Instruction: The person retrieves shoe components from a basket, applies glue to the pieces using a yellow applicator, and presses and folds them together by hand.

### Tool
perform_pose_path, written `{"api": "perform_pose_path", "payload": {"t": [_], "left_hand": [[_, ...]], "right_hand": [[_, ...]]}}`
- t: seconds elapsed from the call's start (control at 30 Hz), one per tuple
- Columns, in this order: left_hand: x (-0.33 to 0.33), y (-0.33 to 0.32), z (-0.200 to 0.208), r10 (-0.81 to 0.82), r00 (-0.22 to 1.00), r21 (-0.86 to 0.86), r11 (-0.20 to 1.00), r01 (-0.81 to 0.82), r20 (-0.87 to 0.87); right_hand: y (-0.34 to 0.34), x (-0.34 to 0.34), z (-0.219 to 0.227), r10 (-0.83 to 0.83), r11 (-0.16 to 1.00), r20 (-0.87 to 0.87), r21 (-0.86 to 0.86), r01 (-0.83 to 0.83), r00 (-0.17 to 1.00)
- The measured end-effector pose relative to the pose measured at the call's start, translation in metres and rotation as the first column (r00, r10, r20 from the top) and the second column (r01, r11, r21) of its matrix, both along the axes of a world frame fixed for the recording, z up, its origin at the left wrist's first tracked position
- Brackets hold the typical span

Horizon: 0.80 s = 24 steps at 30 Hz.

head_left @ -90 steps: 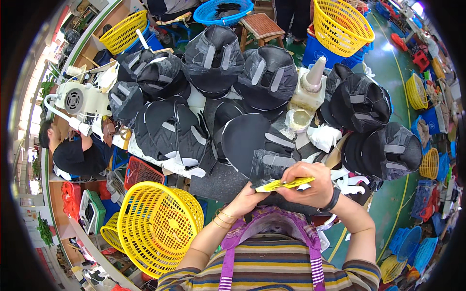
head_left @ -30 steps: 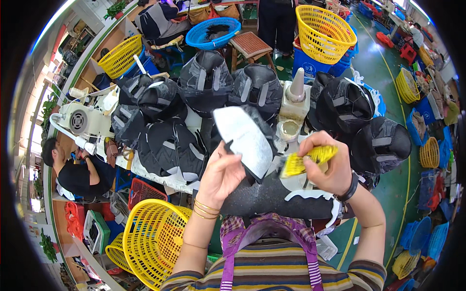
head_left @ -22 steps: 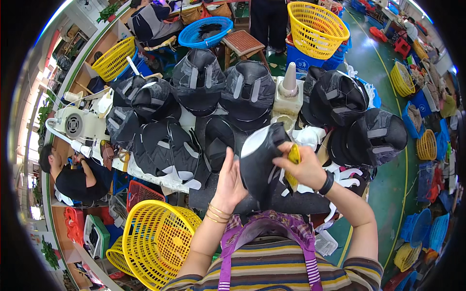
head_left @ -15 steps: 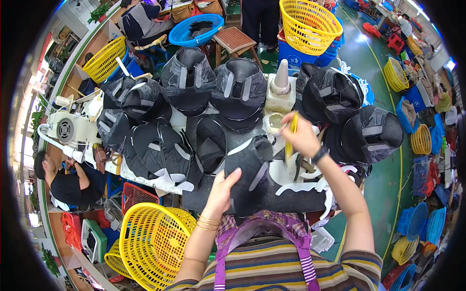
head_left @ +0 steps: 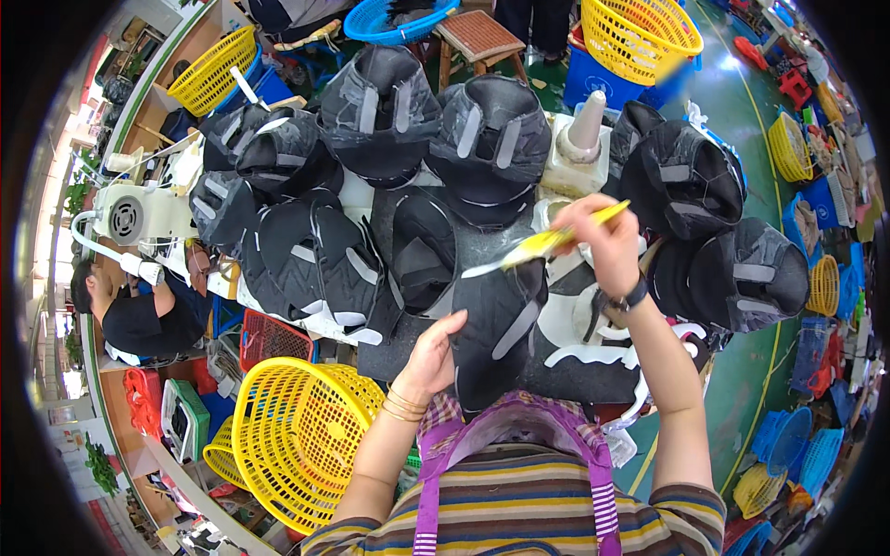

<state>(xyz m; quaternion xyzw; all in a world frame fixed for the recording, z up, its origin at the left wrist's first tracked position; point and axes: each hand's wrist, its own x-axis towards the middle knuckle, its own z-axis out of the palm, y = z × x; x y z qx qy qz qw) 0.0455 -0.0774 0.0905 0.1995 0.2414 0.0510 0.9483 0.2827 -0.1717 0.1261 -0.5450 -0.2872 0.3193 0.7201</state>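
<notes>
In my left hand [head_left: 432, 357] is a black fabric shoe upper [head_left: 493, 338] with grey strips, its edge gripped between thumb and fingers over the dark work board. My right hand [head_left: 607, 248] is closed round a yellow-handled brush [head_left: 538, 245], held nearly level with its white tip pointing left, just above the far part of the upper. Whether the bristles touch the fabric I cannot tell. Just beyond my right hand is a small whitish pot [head_left: 547, 213], partly covered by it. A white container with a grey cone-shaped top [head_left: 584, 134] stands behind that.
More black shoe uppers [head_left: 380, 116] crowd the table's far side and both ends. White curved strips [head_left: 593, 354] lie at the right. A large yellow basket [head_left: 246, 445] stands at my left, near a seated person [head_left: 139, 320]. A wooden stool [head_left: 477, 35] is beyond the table.
My right hand has lifted the brush from near the pot and swung it from upright to level, its tip now over the upper. My left hand still holds the upper. The view has shifted slightly.
</notes>
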Motion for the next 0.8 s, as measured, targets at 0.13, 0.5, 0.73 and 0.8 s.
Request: {"api": "perform_pose_path", "payload": {"t": [0.13,0.5,0.73,0.8], "left_hand": [[0.014,0.013,0.020,0.079,0.970,-0.325,0.946,-0.001,0.228],[0.006,0.006,0.053,0.131,0.915,-0.484,0.872,0.076,0.381],[-0.014,0.006,0.059,0.154,0.931,-0.412,0.911,-0.004,0.332],[-0.020,0.007,0.059,0.150,0.943,-0.363,0.931,-0.033,0.299]], "right_hand": [[-0.017,-0.009,0.034,0.216,0.976,0.528,-0.095,-0.196,0.821],[-0.033,-0.038,0.090,0.267,0.934,0.797,-0.075,-0.350,0.541],[-0.021,-0.079,0.093,0.234,0.899,0.902,-0.059,-0.434,0.362],[-0.032,-0.081,0.094,0.290,0.882,0.906,-0.129,-0.453,0.308]]}}
